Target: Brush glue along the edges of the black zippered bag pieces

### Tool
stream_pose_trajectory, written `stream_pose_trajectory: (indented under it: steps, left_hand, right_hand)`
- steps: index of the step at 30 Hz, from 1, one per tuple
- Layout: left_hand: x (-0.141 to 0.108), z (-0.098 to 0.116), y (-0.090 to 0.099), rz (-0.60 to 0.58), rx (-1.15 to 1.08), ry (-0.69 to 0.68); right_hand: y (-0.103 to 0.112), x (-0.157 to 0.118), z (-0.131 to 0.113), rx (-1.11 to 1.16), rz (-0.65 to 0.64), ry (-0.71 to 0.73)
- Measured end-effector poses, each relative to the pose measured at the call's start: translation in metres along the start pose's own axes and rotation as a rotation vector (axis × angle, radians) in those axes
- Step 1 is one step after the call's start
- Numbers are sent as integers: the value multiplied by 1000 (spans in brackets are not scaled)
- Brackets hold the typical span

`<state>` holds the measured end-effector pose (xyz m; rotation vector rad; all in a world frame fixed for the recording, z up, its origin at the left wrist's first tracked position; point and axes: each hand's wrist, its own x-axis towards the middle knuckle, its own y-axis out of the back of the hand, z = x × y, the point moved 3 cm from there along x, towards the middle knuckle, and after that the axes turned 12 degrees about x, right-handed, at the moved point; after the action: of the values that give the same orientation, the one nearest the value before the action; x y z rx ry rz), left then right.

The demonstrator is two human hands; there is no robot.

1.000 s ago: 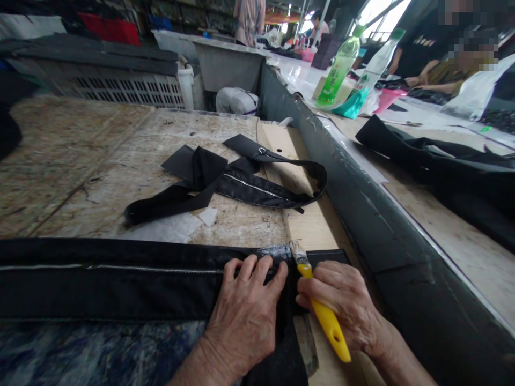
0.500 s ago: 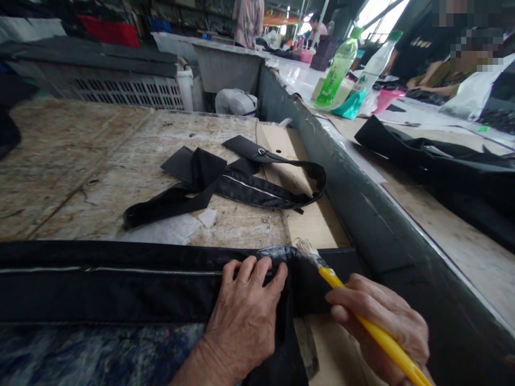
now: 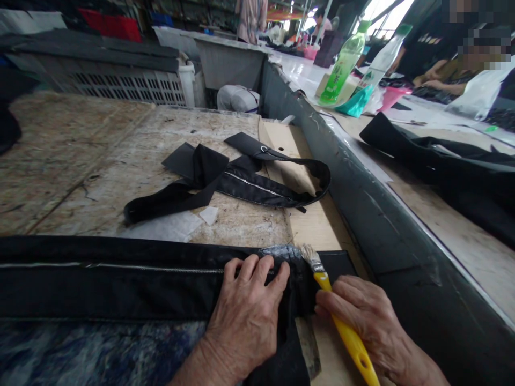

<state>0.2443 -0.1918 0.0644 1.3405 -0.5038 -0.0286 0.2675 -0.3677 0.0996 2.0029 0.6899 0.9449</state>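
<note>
My left hand (image 3: pixel 249 308) presses down on a long black fabric strip with a zipper (image 3: pixel 120 295), its fingers apart and slightly bent near the zipper's end. Wrapped around the yellow handle of a paintbrush (image 3: pixel 346 338) is my right hand (image 3: pixel 370 316). The bristles touch the strip's upper edge, at the right end of a wet whitish smear (image 3: pixel 281 250). Beneath the brush, a dark flat piece (image 3: pixel 340 261) sticks out to the right. Another black zippered strip (image 3: pixel 257 187) lies loosely looped farther back on the board.
A grey raised wall (image 3: pixel 362 198) runs along the right. Beyond it stand a green bottle (image 3: pixel 341 67), a clear bottle (image 3: pixel 382 59) and a heap of black fabric (image 3: pixel 450 166). White paper scraps (image 3: pixel 173 228) lie on the worn board. A white slatted crate (image 3: pixel 132 88) stands behind. People sit farther off.
The brush has swung more upright, its bristles shifting slightly right along the fabric edge, with my right hand turning around it. My left hand keeps its place on the strip.
</note>
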Motion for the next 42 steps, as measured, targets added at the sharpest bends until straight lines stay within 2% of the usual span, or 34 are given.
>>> stream_pose_trajectory:
  steps: [3,6,11,17,21,26,29,36,39,42]
  left_hand:
    - [0,0,0,-8,3,2]
    - [-1,0,-1,-19,-2,11]
    - [-1,-1,-2,41,16,-4]
    - [-1,-1,-2,69,16,-7]
    - [-1,-1,-1,57,1,-7]
    - [-1,-1,-1,15,-33,5]
    - [-1,-1,-1,-11,-49,17]
    - [3,-1,3,-24,-82,27]
    - [4,-1,5,-45,-81,20]
    - [1,2,10,-73,-51,45]
  right_hand:
    - [-5,5,-6,-35,-24,57]
    - [-8,15,-12,-39,28,84]
    - [-12,21,-17,52,223,7]
    - [-13,1,-7,202,362,-110]
    - [-8,-6,-2,178,338,-159]
    - [-2,-4,-5,-14,275,-15]
    - [3,-8,-6,-60,278,10]
    - [11,-19,-8,91,454,-65]
    - [3,-14,-7,124,381,-86]
    - [-6,-19,0,124,327,-39]
